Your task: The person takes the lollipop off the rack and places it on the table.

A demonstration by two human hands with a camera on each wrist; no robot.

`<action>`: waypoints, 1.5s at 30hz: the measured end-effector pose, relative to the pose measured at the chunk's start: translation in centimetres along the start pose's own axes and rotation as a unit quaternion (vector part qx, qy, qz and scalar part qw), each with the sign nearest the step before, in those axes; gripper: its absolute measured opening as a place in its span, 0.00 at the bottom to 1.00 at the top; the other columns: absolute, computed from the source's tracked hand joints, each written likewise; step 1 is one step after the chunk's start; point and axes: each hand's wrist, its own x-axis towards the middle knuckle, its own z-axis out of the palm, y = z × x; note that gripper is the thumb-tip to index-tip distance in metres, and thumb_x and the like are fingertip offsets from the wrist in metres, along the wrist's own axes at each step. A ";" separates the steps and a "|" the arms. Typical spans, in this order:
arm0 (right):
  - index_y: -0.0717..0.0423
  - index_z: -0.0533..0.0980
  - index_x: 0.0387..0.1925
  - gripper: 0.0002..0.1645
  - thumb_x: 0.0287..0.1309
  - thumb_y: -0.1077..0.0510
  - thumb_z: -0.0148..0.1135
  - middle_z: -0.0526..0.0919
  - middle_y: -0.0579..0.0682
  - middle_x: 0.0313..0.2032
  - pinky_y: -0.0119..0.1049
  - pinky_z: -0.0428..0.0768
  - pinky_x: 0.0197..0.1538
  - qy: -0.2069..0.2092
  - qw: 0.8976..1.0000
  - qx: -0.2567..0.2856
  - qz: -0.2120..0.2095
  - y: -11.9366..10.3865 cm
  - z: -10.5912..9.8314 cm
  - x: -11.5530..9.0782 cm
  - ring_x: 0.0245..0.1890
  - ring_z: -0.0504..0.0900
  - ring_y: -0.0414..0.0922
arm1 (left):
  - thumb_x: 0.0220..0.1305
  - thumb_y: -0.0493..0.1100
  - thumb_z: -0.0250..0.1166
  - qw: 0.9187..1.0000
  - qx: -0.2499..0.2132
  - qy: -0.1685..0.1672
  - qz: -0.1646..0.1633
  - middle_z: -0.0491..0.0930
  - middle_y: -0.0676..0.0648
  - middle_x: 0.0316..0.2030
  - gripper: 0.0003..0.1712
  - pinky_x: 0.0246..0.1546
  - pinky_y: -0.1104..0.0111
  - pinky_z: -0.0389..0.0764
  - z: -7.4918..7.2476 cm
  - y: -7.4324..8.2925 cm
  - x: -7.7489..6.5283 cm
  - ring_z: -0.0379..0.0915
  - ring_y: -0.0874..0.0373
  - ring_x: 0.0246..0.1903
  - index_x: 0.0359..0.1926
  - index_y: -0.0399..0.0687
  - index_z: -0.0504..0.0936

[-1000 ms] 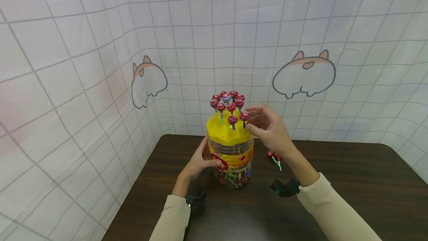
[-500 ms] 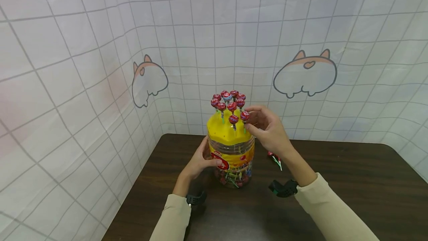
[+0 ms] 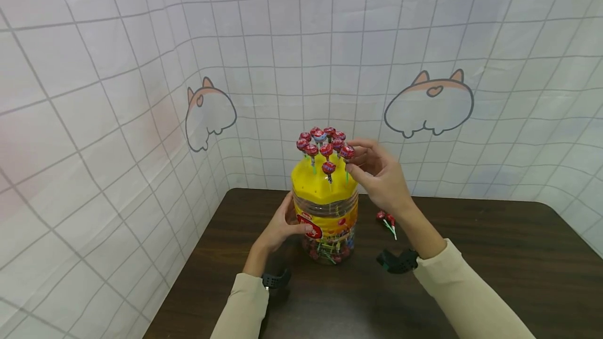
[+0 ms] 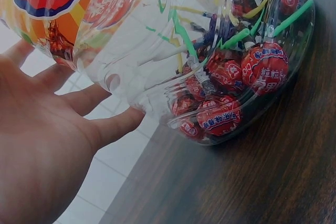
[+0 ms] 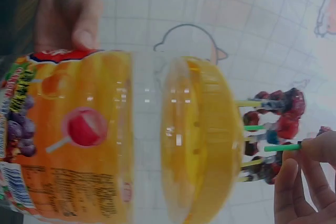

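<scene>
A clear plastic jar [image 3: 327, 226] with a yellow lid [image 3: 320, 184] stands on the dark table [image 3: 494, 271]; wrapped lollipops lie inside it [image 4: 231, 77]. Several red lollipops [image 3: 320, 143] stand upright in holes in the lid. My right hand [image 3: 379, 174] pinches the green stick of one red lollipop [image 3: 347, 153] at the lid's right side, lifted a little above the lid; the stick [image 5: 281, 148] shows in the right wrist view too. My left hand [image 3: 282, 226] rests flat against the jar's left wall, fingers [image 4: 113, 127] straight on the plastic.
Two loose red lollipops [image 3: 386, 219] lie on the table right of the jar. A white grid-patterned backdrop with cartoon animals [image 3: 428, 103] encloses the table at the back and left. Bare table stretches to the right and front.
My right hand has closed on the rightmost lollipop and raised it slightly from the lid. The left hand and jar have stayed still.
</scene>
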 end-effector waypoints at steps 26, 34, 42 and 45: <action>0.57 0.74 0.62 0.26 0.63 0.70 0.63 0.81 0.56 0.44 0.30 0.84 0.36 -0.009 0.999 -0.021 0.041 1.7 -3.1 -1.6 0.38 0.83 0.41 | 0.61 0.43 0.75 1.000 -0.002 -0.002 -0.002 0.64 0.44 0.73 0.56 0.68 0.49 0.75 0.0 0.0 -0.2 0.68 0.49 0.68 0.80 0.66 0.49; 0.58 0.73 0.62 0.24 0.65 0.68 0.63 0.80 0.56 0.43 0.29 0.82 0.32 -0.005 0.996 -0.041 0.079 3.2 -4.6 -2.8 0.37 0.83 0.42 | 0.60 0.46 0.76 1.000 0.001 0.004 -0.009 0.65 0.44 0.72 0.55 0.69 0.47 0.73 0.1 0.2 -0.1 0.68 0.48 0.67 0.80 0.65 0.51; 0.54 0.72 0.62 0.24 0.66 0.67 0.63 0.78 0.51 0.44 0.30 0.82 0.31 -0.003 0.992 -0.033 0.118 4.3 -6.0 -3.7 0.37 0.82 0.40 | 0.60 0.45 0.76 1.000 0.003 0.003 -0.005 0.65 0.44 0.72 0.55 0.69 0.47 0.72 0.0 0.0 0.0 0.68 0.48 0.68 0.80 0.65 0.51; 0.54 0.72 0.62 0.24 0.66 0.67 0.62 0.78 0.51 0.43 0.30 0.83 0.32 -0.002 0.991 -0.024 0.130 4.8 -6.5 -3.9 0.36 0.82 0.40 | 0.60 0.46 0.76 1.000 0.002 0.003 -0.005 0.65 0.44 0.72 0.56 0.70 0.47 0.72 0.0 0.0 0.0 0.67 0.47 0.68 0.80 0.66 0.50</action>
